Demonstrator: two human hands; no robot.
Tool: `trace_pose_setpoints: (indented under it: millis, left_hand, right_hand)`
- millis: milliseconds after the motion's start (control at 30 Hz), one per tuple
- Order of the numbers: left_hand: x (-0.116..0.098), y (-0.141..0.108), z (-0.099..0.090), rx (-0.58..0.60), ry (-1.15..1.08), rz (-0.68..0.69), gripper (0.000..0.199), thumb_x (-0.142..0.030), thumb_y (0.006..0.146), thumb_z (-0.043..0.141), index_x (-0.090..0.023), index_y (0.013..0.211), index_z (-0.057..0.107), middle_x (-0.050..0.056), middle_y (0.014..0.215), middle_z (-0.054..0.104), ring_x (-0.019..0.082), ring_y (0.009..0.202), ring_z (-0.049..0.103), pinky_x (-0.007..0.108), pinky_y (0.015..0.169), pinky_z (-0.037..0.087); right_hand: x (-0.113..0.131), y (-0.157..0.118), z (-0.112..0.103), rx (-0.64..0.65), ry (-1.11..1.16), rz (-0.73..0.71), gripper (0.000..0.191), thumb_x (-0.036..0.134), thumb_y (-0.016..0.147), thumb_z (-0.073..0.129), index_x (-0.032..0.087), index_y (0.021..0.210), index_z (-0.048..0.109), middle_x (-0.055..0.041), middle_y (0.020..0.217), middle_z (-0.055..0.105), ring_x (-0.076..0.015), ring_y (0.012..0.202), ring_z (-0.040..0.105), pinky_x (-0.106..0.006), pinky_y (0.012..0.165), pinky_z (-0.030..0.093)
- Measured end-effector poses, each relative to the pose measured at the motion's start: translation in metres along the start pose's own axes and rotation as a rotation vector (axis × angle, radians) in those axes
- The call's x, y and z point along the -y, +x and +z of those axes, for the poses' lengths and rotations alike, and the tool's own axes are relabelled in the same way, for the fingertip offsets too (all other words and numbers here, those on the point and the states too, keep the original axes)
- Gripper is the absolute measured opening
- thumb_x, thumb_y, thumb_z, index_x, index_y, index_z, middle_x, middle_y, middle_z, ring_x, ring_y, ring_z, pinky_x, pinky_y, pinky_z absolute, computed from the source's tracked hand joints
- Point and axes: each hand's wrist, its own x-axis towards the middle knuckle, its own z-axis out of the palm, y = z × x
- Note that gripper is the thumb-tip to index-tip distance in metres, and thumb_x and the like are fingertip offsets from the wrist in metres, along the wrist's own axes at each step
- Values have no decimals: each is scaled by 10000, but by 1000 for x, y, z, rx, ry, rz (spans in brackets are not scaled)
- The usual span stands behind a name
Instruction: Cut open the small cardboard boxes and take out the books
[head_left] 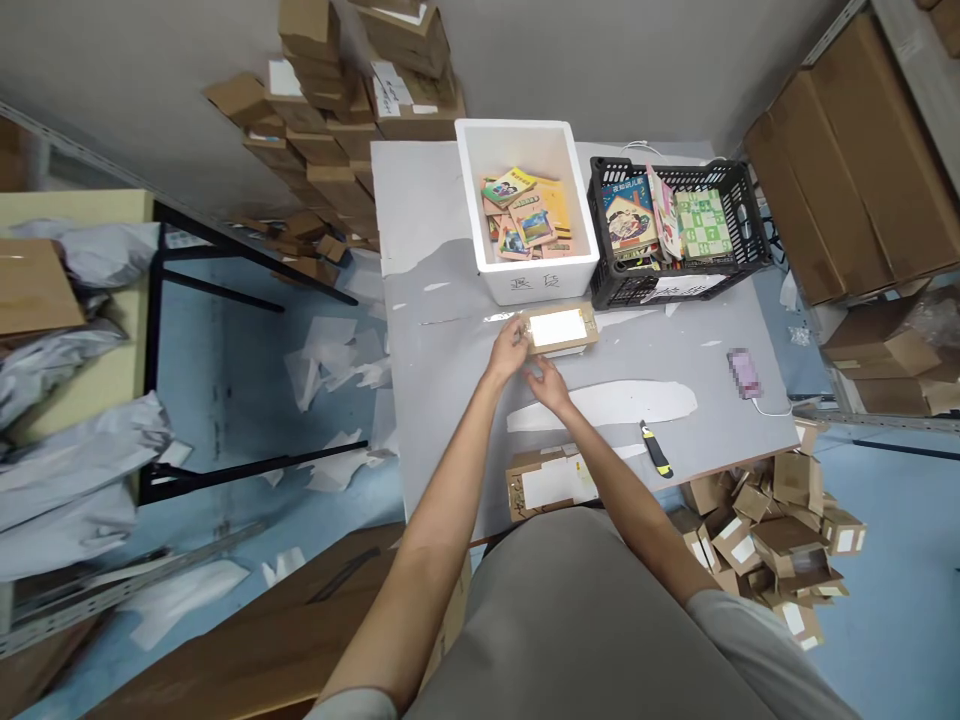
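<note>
A small brown cardboard box [591,330] with a white label on top lies on the grey table, just in front of a white foam bin. At its left end my left hand [510,347] is closed on the box's edge. My right hand [549,384] is by the near left corner, thumb and fingers apart; whether it touches the box is hard to make out. A shiny strip, like clear tape [498,317], lies left of the box. Behind my right hand's wrist, a strip of white paper [637,402] lies flat.
The foam bin [534,278] holds small books; a black crate [682,285] beside it holds more. A yellow-and-black utility knife [657,450] and a phone [743,373] lie at right. Another labelled box [517,495] sits at the near edge. Cartons [780,530] pile on the floor.
</note>
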Motion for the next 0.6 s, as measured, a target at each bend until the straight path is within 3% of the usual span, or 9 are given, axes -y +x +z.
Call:
trace_pose_setpoints:
  millis: [100,200,300,367,467,600]
  left_hand:
    - [16,-36,-13,-50,-38,-74,578,-259,980,642,-183,1550,691,171,1748,572,318,1523,649,504,1298,518]
    - [52,-100,-36,-83,-28,-174,537,-351,1006,669,-170,1509,711,199,1656,659,338,1510,663,514,1283,531]
    - [93,-175,-56,-97,-12,-311,497,-466,997,691,-178,1395,762,209,1591,709,357,1506,672,536,1301,510]
    - [115,-220,-64,-115,8,-407,520,-584,960,721,-196,1298,793,212,1531,748,381,1491,684,563,1295,511]
    - [133,-268,-64,-138,8,-480,611,-732,912,738,-228,1251,804,198,1444,796,383,1438,718,563,1246,554]
    - [132,-292,-52,-125,4,-440,706,-789,916,692,-213,1311,791,202,1443,793,359,1427,721,539,1206,586]
  right_hand:
    - [-38,-11,-29,3,-2,-5,409,294,1104,660,156,1483,729,-150,1652,666,-200,1161,815,-288,1148,584]
    - [-104,-46,-72,-163,-100,59,439,276,1046,683,131,1457,738,-199,1530,728,-286,1409,715,-412,1289,500]
    - [-173,-89,-114,-226,-266,257,521,300,1012,724,66,1477,707,-258,1515,709,-338,1464,671,-440,1304,470]
    - [-208,-114,-133,-208,-366,404,550,325,984,768,98,1481,703,-243,1500,714,-342,1437,685,-418,1264,493]
    - [-239,-138,-146,-193,-428,512,568,323,913,841,93,1418,720,-273,1420,733,-385,1338,732,-438,1152,558]
    - [-257,-148,-143,-160,-484,547,476,312,907,844,126,1331,739,-243,1322,754,-358,1229,767,-398,1033,581]
